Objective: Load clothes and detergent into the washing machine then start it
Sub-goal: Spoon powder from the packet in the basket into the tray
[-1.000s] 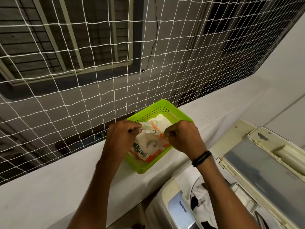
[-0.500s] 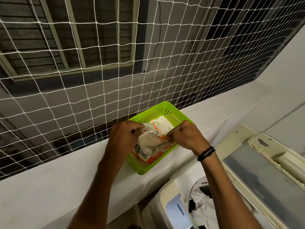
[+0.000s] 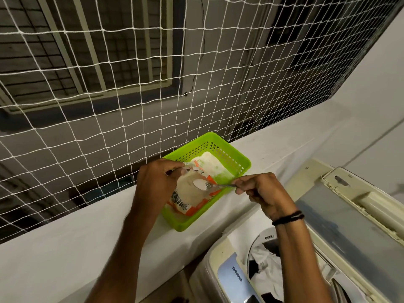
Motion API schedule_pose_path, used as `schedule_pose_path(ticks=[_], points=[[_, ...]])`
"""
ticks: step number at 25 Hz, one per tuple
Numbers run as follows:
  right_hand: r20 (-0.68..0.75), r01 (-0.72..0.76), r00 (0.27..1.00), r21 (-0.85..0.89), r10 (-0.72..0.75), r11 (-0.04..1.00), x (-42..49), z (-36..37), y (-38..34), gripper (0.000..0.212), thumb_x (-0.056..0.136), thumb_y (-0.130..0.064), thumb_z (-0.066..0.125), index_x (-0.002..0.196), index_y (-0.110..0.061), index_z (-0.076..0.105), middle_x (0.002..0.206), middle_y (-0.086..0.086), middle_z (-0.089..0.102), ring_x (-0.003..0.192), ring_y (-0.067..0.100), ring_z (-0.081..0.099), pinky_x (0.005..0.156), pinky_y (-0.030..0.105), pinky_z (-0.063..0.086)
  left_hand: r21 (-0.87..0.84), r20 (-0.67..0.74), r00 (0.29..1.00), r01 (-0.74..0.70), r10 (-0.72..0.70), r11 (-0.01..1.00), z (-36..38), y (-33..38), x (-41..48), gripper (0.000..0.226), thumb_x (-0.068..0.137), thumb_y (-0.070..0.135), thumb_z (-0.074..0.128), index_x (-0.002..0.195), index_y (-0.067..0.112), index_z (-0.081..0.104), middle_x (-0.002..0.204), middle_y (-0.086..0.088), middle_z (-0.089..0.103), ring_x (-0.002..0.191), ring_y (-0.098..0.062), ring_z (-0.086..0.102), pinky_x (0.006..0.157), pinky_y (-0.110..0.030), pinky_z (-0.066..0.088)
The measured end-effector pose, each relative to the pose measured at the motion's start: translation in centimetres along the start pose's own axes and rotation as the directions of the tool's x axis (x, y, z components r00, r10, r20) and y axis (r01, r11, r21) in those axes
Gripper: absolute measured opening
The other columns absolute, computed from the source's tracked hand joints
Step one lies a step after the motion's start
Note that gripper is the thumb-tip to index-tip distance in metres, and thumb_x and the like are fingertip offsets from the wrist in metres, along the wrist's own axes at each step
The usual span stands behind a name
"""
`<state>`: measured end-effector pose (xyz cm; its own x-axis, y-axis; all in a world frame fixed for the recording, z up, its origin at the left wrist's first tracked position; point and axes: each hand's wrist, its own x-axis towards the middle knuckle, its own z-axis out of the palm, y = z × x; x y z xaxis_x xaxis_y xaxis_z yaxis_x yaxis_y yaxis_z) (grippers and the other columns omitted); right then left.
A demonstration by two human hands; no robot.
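While the detergent packet (image 3: 192, 193) sits in the green basket (image 3: 242, 162), you hold a spoon (image 3: 205, 185) of powder over it.
Your left hand (image 3: 157, 182), at the basket's near-left side, pinches the packet's open top edge. Your right hand (image 3: 262, 191), just right of the basket, grips the spoon handle with curled fingers, the filled bowl above the packet's mouth. Below and right of the basket, the washing machine (image 3: 229, 278) stands lid-up with clothes (image 3: 266, 265) inside.

The left hand (image 3: 156, 182) grips the detergent packet (image 3: 185, 196) — the right hand (image 3: 262, 191) pinches a spoon (image 3: 206, 185).
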<state>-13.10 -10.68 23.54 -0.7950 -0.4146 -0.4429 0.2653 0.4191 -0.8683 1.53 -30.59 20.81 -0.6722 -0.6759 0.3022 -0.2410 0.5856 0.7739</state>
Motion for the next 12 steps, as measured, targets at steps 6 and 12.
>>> schedule_pose_path(ticks=[6,12], points=[[-0.001,0.015,1.000,0.110,-0.015,0.994,-0.6,-0.8,1.3,0.018,0.075,0.006,0.065,0.073,-0.005,0.079,0.060,0.008,0.067,0.051,0.010,0.032,0.051,0.025,0.026,0.068,0.037,0.999,0.005,-0.007,0.998,-0.2,0.6,-0.1,0.013,0.083,0.022,0.077,0.096,0.023,0.080,0.095,0.005,0.077,0.077,-0.010,0.069,0.080,-0.026,0.054],[-0.055,0.074,0.996,0.193,-0.065,0.978,-2.2,-3.7,3.0,0.016,0.079,0.004,0.064,0.077,-0.001,0.079,0.067,0.013,0.063,0.059,0.013,0.032,0.059,0.029,0.027,0.017,0.062,0.998,0.015,-0.016,1.000,0.0,2.4,-1.0,0.019,0.085,0.015,0.074,0.099,0.027,0.077,0.098,0.008,0.075,0.078,-0.011,0.068,0.083,-0.038,0.058]])
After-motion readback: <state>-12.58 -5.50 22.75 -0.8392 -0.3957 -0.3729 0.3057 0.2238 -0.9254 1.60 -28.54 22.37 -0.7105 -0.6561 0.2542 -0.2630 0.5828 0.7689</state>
